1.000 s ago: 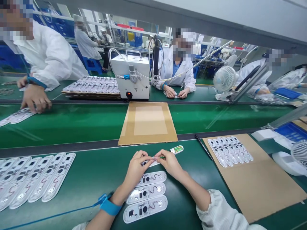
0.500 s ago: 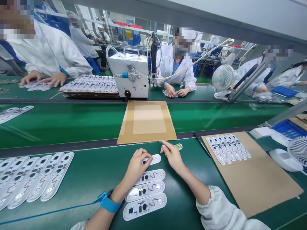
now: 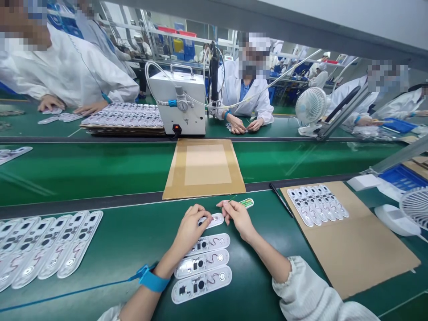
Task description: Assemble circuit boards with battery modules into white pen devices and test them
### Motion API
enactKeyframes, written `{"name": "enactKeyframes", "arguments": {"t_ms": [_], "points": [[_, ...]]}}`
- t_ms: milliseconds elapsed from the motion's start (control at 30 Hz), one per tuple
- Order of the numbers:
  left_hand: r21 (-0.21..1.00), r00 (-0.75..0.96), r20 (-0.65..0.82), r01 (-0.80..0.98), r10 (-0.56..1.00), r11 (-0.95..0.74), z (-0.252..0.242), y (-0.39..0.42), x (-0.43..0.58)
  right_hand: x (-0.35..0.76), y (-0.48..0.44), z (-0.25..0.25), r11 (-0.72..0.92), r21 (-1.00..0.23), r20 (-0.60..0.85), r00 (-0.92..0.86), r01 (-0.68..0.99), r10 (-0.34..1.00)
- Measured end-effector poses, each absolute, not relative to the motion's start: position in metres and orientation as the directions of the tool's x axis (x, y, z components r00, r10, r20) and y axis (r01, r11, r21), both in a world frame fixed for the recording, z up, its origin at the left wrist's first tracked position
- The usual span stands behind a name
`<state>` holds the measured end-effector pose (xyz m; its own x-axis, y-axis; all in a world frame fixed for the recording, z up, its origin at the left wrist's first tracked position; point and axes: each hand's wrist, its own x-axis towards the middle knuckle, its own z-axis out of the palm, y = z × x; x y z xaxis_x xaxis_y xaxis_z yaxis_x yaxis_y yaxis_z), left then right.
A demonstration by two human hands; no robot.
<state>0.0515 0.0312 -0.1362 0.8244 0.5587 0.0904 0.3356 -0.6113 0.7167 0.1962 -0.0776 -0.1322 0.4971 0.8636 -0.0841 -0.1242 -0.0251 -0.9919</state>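
My left hand (image 3: pixel 193 224) has thumb and fingers closed on the left end of a long white casing with electronics (image 3: pixel 217 219). At its right end, my right hand (image 3: pixel 236 217) is closed in a pinch. A thin dark line shows above these fingers; what they hold is too small to make out. Just behind the right hand lies a green oval piece with a pale rim (image 3: pixel 247 203). Closer to me, three similar casings (image 3: pixel 214 284) lie in a column, showing circuit boards, black discs and thin red wires. My left forearm partly covers the upper ones.
Several more casings (image 3: pixel 80 245) lie in a row at left, others (image 3: pixel 316 205) on a cardboard sheet (image 3: pixel 361 249) at right. A black pen (image 3: pixel 281 200) lies beside the sheet. A blue wrist strap cord (image 3: pixel 100 285) crosses the table. Co-workers sit opposite, beyond a cardboard-framed board (image 3: pixel 203 189).
My right hand has drawn its pointing fingers into a pinch and moved slightly left, toward the casing. My left hand keeps its hold. The co-worker at left has shifted their hands.
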Motion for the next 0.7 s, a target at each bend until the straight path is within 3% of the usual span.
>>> {"name": "enactKeyframes", "arguments": {"t_ms": [167, 700], "points": [[0.723, 0.819, 0.090, 0.338, 0.567, -0.602, -0.1368, 0.0305, 0.0529, 0.1908, -0.0773, -0.1356, -0.003, -0.997, 0.035, 0.532, 0.072, 0.846], [0.768, 0.818, 0.074, 0.319, 0.571, -0.556, -0.1402, 0.0342, 0.0537, 0.1903, -0.0720, -0.1396, -0.148, -0.980, -0.040, 0.591, 0.135, 0.805]]}}
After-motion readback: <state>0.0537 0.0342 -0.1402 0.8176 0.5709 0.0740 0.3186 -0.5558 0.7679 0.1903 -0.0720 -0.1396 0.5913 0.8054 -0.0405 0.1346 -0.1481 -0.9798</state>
